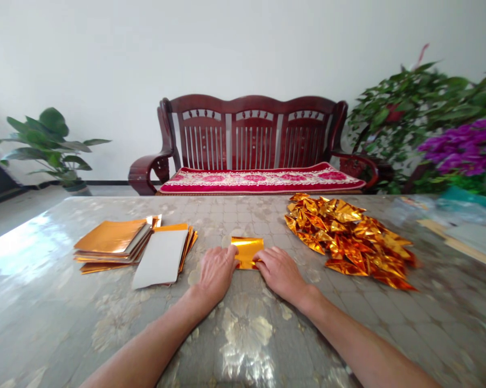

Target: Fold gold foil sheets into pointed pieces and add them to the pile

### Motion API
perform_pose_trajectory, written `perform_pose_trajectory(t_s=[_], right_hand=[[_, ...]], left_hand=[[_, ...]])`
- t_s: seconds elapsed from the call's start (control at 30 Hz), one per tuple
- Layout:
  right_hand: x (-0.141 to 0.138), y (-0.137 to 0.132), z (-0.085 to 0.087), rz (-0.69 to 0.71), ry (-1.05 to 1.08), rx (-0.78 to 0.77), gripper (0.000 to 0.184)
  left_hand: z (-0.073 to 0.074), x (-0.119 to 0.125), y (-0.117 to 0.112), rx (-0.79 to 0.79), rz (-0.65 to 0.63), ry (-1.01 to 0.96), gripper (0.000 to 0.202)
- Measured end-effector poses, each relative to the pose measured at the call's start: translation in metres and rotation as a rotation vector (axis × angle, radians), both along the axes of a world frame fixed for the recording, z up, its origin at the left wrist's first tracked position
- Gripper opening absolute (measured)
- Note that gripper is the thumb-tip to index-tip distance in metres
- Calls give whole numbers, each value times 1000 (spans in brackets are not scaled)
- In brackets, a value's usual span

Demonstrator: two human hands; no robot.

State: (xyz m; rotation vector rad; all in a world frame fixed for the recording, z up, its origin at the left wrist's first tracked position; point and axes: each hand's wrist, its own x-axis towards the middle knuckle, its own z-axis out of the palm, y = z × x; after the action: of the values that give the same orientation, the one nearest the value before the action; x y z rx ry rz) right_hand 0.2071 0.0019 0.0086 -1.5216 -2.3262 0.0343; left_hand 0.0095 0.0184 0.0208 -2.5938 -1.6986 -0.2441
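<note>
Head view: a gold foil sheet lies on the table, held at both sides by the left hand and right hand, which hide parts of its edges. Left of the sheet, paper stacks overlap; right of it, pieces merge in a foil heap; beyond it, the table hides the base of a bench.

1 wooden bench bears 1 patterned red mat; purple flowers at right.

Left hand, right hand near each other, fingers curled.
</note>
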Motion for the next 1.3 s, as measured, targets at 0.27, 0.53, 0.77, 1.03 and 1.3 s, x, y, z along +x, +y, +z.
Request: perform_pose_trajectory(t_s=[0.27,0.53,0.77,1.03,1.3], right_hand=[[1,0,-1,16,15,11,10],[2,1,-3,16,54,42,12],[6,0,-3,32,132,47,9],[6,-3,-2,1,146,27,7],[6,-4,-3,17,102,41,12]], left_hand=[[-1,-2,-1,30,-44,-15,10],[-3,-5,0,15,-63,-90,7],[-9,-7,3,-3,-18,-153,17],[-6,-12,5,-98,-54,-265,16],[-4,-12,6,-128,-46,-289,16]])
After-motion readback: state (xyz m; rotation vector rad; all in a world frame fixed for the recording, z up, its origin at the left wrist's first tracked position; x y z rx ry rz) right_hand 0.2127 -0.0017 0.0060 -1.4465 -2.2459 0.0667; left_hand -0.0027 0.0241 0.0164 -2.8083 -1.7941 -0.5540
